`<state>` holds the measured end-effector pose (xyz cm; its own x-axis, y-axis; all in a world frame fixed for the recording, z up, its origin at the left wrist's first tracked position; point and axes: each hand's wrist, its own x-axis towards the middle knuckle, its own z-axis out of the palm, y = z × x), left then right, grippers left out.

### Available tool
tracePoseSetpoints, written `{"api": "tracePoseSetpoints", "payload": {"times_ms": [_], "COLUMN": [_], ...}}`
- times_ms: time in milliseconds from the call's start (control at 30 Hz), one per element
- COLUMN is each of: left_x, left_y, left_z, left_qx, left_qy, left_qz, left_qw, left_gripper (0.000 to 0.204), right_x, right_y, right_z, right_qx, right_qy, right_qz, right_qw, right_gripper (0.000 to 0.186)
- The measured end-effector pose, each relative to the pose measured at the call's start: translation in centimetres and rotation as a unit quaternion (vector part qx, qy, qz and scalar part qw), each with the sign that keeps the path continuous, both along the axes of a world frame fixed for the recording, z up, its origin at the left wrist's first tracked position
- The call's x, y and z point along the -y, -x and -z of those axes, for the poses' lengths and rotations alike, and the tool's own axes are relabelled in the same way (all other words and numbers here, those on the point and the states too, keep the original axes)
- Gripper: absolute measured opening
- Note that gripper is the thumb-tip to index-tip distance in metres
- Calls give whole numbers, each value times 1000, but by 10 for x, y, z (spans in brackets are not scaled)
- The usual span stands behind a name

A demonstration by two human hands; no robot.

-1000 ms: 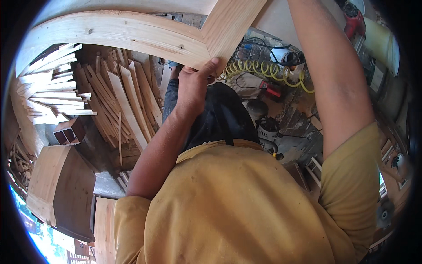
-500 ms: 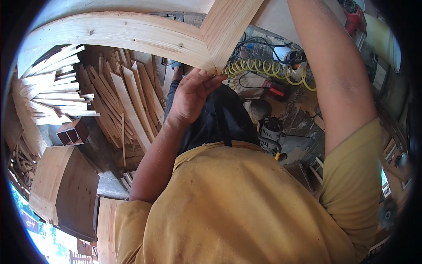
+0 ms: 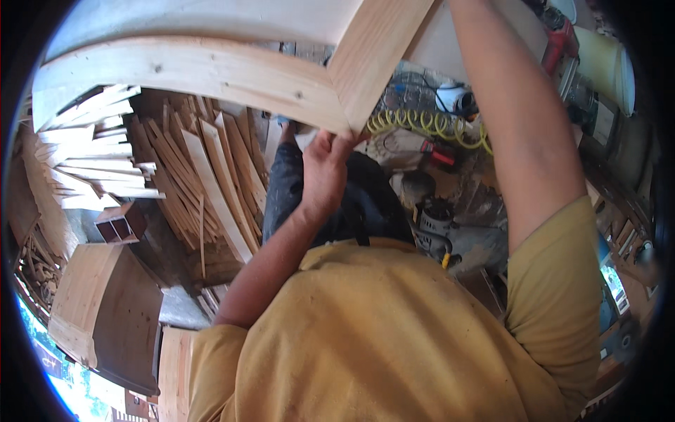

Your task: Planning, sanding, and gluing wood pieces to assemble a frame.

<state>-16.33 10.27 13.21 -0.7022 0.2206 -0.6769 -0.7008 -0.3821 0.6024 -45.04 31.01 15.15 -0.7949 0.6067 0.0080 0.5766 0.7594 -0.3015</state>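
A pale wooden frame (image 3: pixel 204 69) spans the upper part of the view: a curved, knotted board meets a straight, slanting board (image 3: pixel 380 42) at a mitred corner. At that corner's lower tip is my left hand (image 3: pixel 327 165), its fingers curled and closed against the edge. The fingertips are partly hidden by the wood. My right forearm (image 3: pixel 527 105) stretches up past the slanting board and leaves the picture at the top, so my right hand is out of sight.
Long wood strips (image 3: pixel 190 169) and stacked pale offcuts (image 3: pixel 105 155) lie on the left. A curved wooden piece (image 3: pixel 91 302) stands below them. To the right are a coiled yellow hose (image 3: pixel 422 123), a red-and-black tool (image 3: pixel 439 153) and a grey power tool (image 3: pixel 436 214).
My left fingers, stretched out along the corner before, are now curled more tightly at it. The frame and my left hand sit slightly lower and further right in view.
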Motion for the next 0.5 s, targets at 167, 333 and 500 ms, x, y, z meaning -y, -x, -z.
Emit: {"api": "tracePoseSetpoints", "payload": {"times_ms": [167,333,500], "left_x": [13,4,15], "left_y": [4,5,16], "left_z": [-2,7,1], "left_qx": [11,65,92], "left_qy": [56,12,-58], "left_qz": [50,32,97], "left_qw": [997,997,989], "left_gripper": [30,25,24], "right_x": [12,-7,31], "right_y": [5,-15,-61], "right_z": [11,19,8], "right_qx": [3,-28,-58], "right_qy": [-10,23,27], "right_qz": [-7,-19,-25], "right_qw": [1000,999,998], "right_gripper": [78,105,111]}}
